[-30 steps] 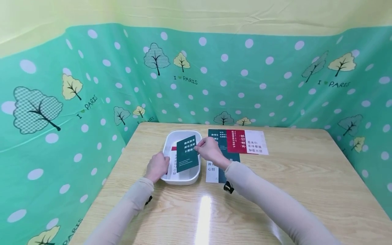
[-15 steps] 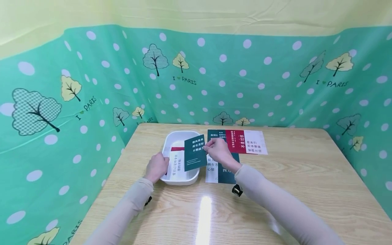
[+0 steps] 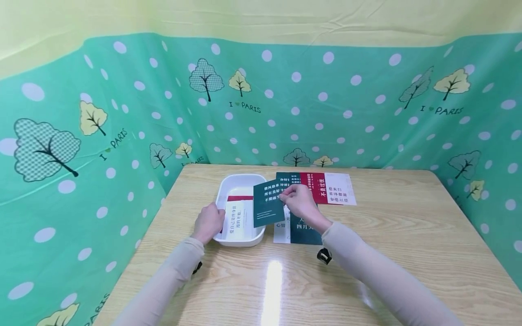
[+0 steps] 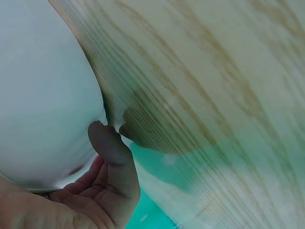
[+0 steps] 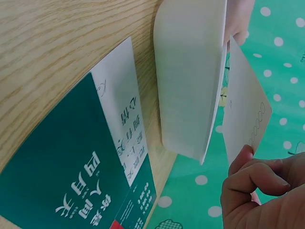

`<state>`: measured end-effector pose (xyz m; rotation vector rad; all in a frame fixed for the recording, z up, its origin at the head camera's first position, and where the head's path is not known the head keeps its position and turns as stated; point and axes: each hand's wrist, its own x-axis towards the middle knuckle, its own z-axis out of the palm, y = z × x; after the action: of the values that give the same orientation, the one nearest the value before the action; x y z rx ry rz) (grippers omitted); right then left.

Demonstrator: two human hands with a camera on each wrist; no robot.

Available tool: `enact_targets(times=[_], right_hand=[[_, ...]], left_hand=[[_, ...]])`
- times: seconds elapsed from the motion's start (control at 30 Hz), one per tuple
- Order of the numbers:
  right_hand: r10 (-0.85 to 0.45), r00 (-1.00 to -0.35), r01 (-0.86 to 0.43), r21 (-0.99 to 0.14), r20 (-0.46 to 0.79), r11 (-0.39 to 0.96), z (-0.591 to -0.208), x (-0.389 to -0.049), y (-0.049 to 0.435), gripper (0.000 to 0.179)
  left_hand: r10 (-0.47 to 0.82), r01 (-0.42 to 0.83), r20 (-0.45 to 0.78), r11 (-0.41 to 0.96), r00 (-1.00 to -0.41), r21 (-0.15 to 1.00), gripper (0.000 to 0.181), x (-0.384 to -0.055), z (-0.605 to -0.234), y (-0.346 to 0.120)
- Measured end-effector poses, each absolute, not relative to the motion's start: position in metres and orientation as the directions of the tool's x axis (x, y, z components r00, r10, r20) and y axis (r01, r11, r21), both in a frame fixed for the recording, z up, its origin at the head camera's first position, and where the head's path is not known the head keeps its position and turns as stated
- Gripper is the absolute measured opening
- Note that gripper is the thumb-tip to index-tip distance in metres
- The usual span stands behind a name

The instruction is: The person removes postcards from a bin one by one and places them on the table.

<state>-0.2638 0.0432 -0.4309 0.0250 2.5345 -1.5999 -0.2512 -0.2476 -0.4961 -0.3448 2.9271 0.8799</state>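
My left hand (image 3: pixel 209 222) grips the left rim of a white plastic basin (image 3: pixel 240 243); the left wrist view shows the thumb (image 4: pixel 112 145) against the basin's outside. My right hand (image 3: pixel 301 201) pinches a dark green postcard (image 3: pixel 267 210) with white Chinese writing by its right edge. That postcard is raised, overlapping the basin's right rim and the laid-out cards in the head view. Its pale back (image 5: pixel 245 102), with a row of small ovals, faces the right wrist camera. Inside the basin lies a white postcard (image 3: pixel 237 221) with black writing, and a red strip shows behind it.
Right of the basin, several postcards overlap on the wooden table (image 3: pixel 391 253): a dark green one (image 3: pixel 303 233), a white one (image 3: pixel 281 236), a red one (image 3: pixel 316 194) and another white one (image 3: pixel 342 189). A green dotted curtain (image 3: pixel 346 104) hangs around the table's back and sides.
My right hand has drawn the green postcard rightward, from over the basin to above the cards beside it, uncovering more of the white postcard inside. The left hand stays at the rim.
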Motion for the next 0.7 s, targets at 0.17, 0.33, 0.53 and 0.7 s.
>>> enact_targets(times=[0.17,0.33,0.53,0.7], right_hand=[[-0.048,-0.990,0.096,-0.897,-0.129,0.431,-0.435,-0.263,0.051,0.009],[-0.037,-0.990,0.105,-0.898,-0.134,0.427,-0.438,-0.261,0.059,0.010],[-0.031,-0.990,0.112,-0.900,-0.138,0.422,-0.440,-0.259,0.067,0.012],[-0.036,-0.991,0.103,-0.902,-0.130,0.420,-0.441,-0.259,0.074,0.013]], left_hand=[[-0.191,-0.233,-0.133,0.808,-0.973,0.542,0.031,-0.251,-0.496,-0.247],[-0.192,-0.236,-0.137,0.804,-0.972,0.546,0.032,-0.251,-0.495,-0.248],[-0.190,-0.239,-0.145,0.805,-0.971,0.543,0.031,-0.251,-0.494,-0.247],[-0.193,-0.240,-0.142,0.802,-0.971,0.547,0.031,-0.250,-0.494,-0.247]])
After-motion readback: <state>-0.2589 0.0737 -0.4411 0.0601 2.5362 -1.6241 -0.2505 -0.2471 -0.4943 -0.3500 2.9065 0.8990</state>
